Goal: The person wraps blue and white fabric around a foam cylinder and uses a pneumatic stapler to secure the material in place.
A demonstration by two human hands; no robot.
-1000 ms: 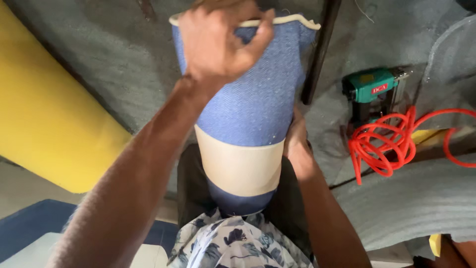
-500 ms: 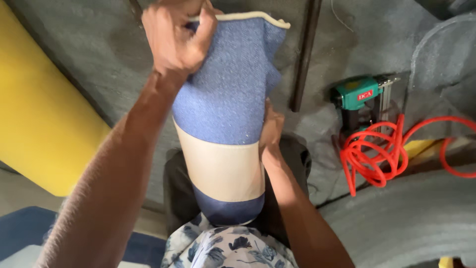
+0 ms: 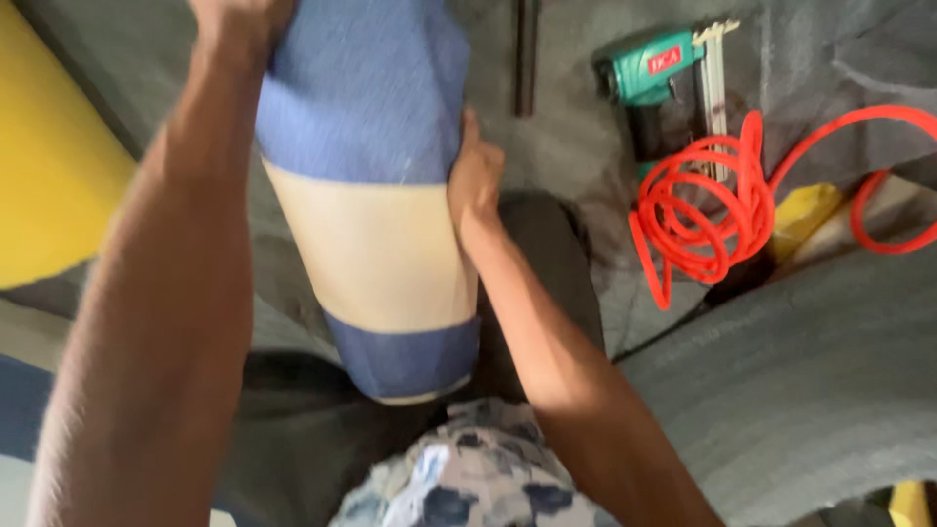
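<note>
1. Both hands are on the padded cushion piece [image 3: 366, 195], which runs from the top centre of the frame down to the lower middle, standing on end against the person's lap.
2. At the top left edge, the left hand [image 3: 239, 24] is clenched over the upper end of the blue fabric; its fingers are partly cut off by the frame.
3. Just right of centre, the right hand [image 3: 475, 181] lies flat against the cushion's right side where the blue band meets the cream band; whether its fingers curl round behind cannot be told.
4. Its cover is a woven blue cloth with a broad cream stripe, then blue again at the bottom end. It looks rough rather than slippery, so a bare palm should hold on it.
5. Judging by its rounded, bulging sides, it is foam-filled: soft, springy, light for its bulk, and not fragile. Squeezing will dent it, not harm it.
6. Good holds seem to be the two ends and the long side edges, where the cloth can be pinched; the wide face gives only a pressing contact.
7. On the grey felt covering [image 3: 781, 390] in the upper right lie a green power stapler [image 3: 654, 73] and a coiled orange hose [image 3: 717, 210], well apart from the cushion. A yellow roll [image 3: 49, 176] fills the left edge.
</note>
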